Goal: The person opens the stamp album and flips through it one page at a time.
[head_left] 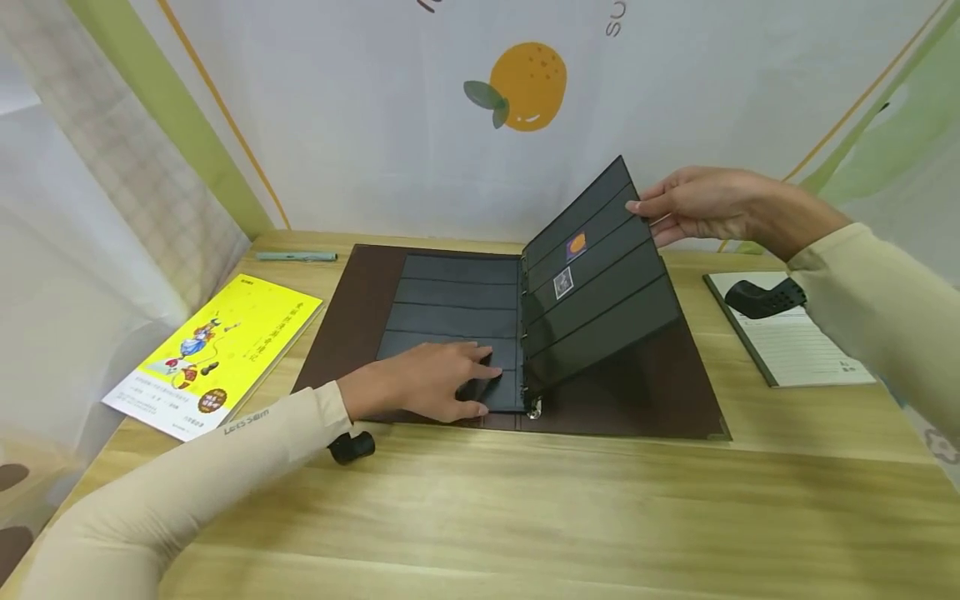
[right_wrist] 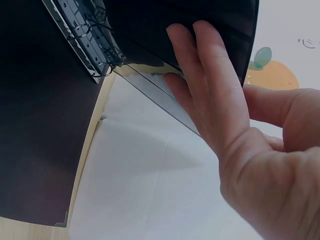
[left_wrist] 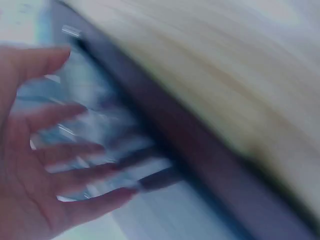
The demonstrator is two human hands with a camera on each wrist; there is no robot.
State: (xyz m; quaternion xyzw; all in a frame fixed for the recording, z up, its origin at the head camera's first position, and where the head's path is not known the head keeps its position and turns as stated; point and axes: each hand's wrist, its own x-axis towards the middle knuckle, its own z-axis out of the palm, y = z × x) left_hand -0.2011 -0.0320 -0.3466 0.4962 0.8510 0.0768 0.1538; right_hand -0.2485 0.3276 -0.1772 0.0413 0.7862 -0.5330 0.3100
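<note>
A brown stamp album [head_left: 330,333] with a ring binding lies spread on the table. My right hand [head_left: 708,204] pinches the outer edge of black stock pages [head_left: 592,308], raised at a slant on the right. Two small stamps show on the raised side: a purple and orange stamp [head_left: 576,243] and a grey stamp [head_left: 563,283]. In the right wrist view, the thumb and fingers lie on opposite sides of the pages, near the binder rings [right_wrist: 82,32]. Fingers extended, my left hand [head_left: 435,383] is over the lower part of the flat left page [head_left: 457,292]; the left wrist view is blurred.
On the left lies a yellow book [head_left: 255,312], with a pale green pen [head_left: 296,257] behind it. A lined notepad [head_left: 795,342] lies to the right of the album. A white curtain with a printed orange [head_left: 528,87] hangs behind the wooden table [head_left: 562,508].
</note>
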